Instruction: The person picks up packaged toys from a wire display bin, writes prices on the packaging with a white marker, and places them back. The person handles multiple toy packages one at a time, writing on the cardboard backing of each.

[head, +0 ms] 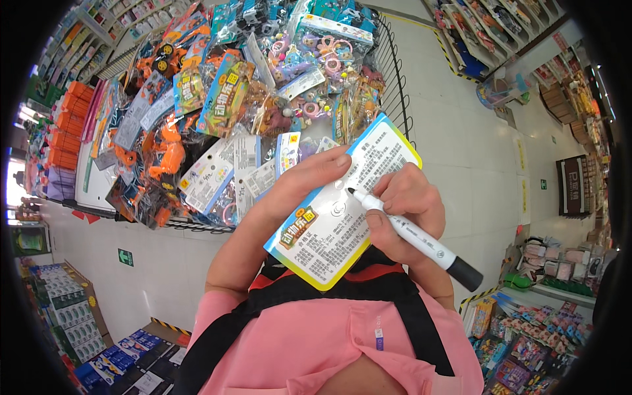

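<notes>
A printed cardboard header card [340, 217] with a blue and yellow border lies tilted before my chest, its text side facing me. My left hand [316, 170] grips its upper left edge, thumb on top. In my right hand [410, 212] is a white marker pen [419, 239] with a black cap on its rear end; the bare black tip points at the card near its hang hole. Whether the tip touches the card I cannot tell. Anything attached to the card is hidden. Just beyond my hands, bagged toys with similar header cards [227, 94] fill a wire bin.
The black wire bin [395, 84] holds bagged orange toys [168, 148] and pastel toys [316, 59]. Orange baskets [71, 123] stand at its left. Shelving [493, 29] rises at the upper right, boxed goods [128, 355] sit low at the left, and packaged goods [533, 340] at the lower right.
</notes>
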{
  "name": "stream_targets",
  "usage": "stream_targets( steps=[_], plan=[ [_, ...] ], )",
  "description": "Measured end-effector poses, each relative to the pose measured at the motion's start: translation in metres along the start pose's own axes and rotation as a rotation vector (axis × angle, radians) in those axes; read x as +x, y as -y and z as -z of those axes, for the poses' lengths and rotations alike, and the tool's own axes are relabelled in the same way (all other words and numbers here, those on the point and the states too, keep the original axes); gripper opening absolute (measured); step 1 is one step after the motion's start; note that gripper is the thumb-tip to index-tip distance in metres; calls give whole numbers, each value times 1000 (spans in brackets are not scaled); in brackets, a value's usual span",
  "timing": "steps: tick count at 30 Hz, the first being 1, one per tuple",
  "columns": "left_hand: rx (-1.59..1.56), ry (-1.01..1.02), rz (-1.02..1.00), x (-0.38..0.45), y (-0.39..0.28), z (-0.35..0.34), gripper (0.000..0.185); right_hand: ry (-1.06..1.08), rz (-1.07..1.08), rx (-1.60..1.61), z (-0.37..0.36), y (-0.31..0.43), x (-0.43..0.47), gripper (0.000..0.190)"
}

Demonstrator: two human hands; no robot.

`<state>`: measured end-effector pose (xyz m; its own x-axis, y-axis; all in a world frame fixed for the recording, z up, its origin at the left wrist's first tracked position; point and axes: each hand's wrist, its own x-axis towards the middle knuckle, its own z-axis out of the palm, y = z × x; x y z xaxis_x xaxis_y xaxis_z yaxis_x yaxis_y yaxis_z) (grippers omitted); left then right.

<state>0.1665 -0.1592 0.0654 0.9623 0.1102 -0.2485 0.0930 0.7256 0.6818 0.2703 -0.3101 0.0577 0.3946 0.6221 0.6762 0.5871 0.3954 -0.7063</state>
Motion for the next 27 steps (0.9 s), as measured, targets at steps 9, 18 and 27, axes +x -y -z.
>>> stream_targets(
  steps=[9, 18, 27],
  plan=[
    [6, 6, 34, -30, 1, -11, 49, 69, -11, -45, -9, 28, -6, 36],
    [-11, 42, 25, -40, 0, -16, 43, 142, 31, -59, -11, 33, -7, 37],
    [-93, -61, 56, -46, -6, -32, 58, 161, 20, -87, -12, 34, -6, 39]
  ],
)
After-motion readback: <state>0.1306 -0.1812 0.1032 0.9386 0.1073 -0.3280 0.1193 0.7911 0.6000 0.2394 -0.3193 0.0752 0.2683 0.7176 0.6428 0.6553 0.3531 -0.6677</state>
